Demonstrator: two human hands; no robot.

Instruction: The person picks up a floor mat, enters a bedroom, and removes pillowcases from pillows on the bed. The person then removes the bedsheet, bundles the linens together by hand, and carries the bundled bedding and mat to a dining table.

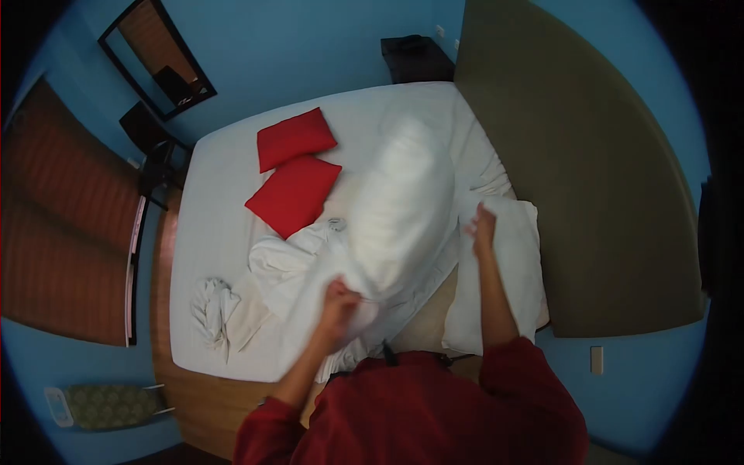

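Observation:
A large white pillow [403, 201], blurred by motion, stands tilted over the middle of the bed, with loose white pillowcase cloth [318, 291] at its near end. My left hand [339, 310] is closed on that cloth, fingers pinched together. To the right, my right hand [482, 226] is raised with its fingers apart, holding nothing. Below it, a second white pillow [504, 271] lies flat beside the headboard; whether the hand touches it I cannot tell.
Two red pillows [294, 194] lie on the white-sheeted bed [209, 170], near crumpled white cloth [215, 310]. A brown headboard [589, 178] rises on the right. Beyond are a dark nightstand [418, 60], a chair [155, 147] and a mirror [155, 58]. An ironing board [112, 405] stands lower left.

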